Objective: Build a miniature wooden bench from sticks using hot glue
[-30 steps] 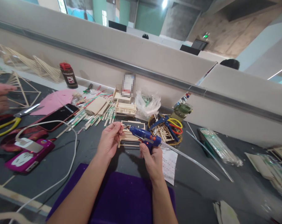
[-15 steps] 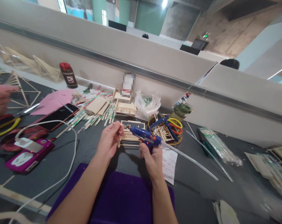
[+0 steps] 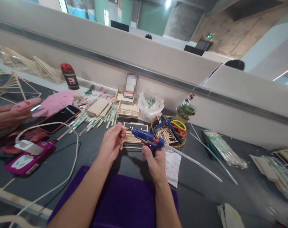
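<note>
My right hand (image 3: pixel 155 160) is wrapped round a blue hot glue gun (image 3: pixel 145 136), its nozzle pointing left. A long clear glue stick (image 3: pixel 193 161) juts from the gun's back end. My left hand (image 3: pixel 114 139) is pinched close by the nozzle; whatever sits between its fingertips is too small to name. Behind and below the gun lies a wooden stick frame (image 3: pixel 134 146), partly covered by the gun and my left hand. Beyond it stands a small railed wooden model (image 3: pixel 127 109).
Another person's hand (image 3: pixel 17 114) is at the left. Nearby lie a phone (image 3: pixel 60 118), a purple power strip (image 3: pixel 31 158) with a white cable, and wrapped sticks (image 3: pixel 96 117). A basket (image 3: pixel 179 145) holds pliers, scissors and wood scraps. A green bottle (image 3: pixel 186 112) stands behind it.
The other person's hand has moved right, over the scissors and towards the pink paper. My hands and the glue gun have hardly moved.
</note>
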The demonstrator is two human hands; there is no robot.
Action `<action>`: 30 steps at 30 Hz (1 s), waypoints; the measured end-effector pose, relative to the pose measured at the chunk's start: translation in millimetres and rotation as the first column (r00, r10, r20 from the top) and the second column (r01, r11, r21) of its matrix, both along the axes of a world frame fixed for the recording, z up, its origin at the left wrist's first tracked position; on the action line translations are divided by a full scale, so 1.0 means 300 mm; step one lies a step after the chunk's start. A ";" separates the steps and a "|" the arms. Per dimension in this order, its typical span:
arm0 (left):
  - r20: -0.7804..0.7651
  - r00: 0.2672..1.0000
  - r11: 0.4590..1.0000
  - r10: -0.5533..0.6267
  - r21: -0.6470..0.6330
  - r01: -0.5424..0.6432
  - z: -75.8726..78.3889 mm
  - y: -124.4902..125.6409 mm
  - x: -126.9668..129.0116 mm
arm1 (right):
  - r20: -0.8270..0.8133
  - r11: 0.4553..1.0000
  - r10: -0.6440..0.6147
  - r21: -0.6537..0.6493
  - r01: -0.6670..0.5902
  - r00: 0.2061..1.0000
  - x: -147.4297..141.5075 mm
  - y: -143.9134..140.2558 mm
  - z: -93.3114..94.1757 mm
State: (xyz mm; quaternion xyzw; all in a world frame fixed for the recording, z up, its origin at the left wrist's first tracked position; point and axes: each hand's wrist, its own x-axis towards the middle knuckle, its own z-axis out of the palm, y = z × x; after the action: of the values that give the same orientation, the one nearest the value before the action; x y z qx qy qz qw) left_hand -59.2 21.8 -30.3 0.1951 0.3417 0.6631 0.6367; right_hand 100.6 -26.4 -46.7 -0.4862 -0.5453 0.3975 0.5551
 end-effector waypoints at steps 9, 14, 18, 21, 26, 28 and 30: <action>-0.030 1.000 1.000 -0.006 -0.017 0.006 0.002 0.000 0.002 | 0.034 1.000 0.010 0.000 -0.010 0.999 0.006 0.003 -0.014; -0.013 1.000 1.000 -0.012 -0.013 0.011 0.005 0.000 0.001 | 0.013 1.000 0.005 -0.015 -0.004 1.000 0.001 0.002 -0.011; -0.016 1.000 1.000 -0.009 0.007 0.009 0.005 0.002 -0.001 | -0.021 1.000 0.000 -0.021 -0.001 1.000 -0.002 0.003 -0.011; -0.025 1.000 1.000 -0.010 -0.002 0.010 0.008 0.001 -0.002 | -0.037 1.000 -0.001 -0.026 0.000 0.999 -0.002 0.004 -0.013; -0.028 1.000 1.000 -0.008 -0.015 0.007 0.014 -0.001 -0.001 | -0.044 0.999 0.001 -0.035 -0.002 0.999 -0.004 0.004 -0.010; -0.034 0.999 1.000 -0.004 -0.016 0.004 0.014 -0.001 -0.001 | -0.048 0.999 0.004 -0.037 -0.005 0.999 -0.005 0.004 -0.008; -0.041 0.999 1.000 -0.005 -0.010 0.005 0.012 -0.001 -0.002 | -0.048 0.999 0.012 -0.038 -0.014 0.999 -0.006 0.003 -0.005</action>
State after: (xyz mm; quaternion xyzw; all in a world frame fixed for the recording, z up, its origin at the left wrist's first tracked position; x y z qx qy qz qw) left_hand -59.8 21.6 -26.6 0.2063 0.3575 0.6558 0.6322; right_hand 98.8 -25.5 -48.2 -0.4836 -0.5273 0.4232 0.5559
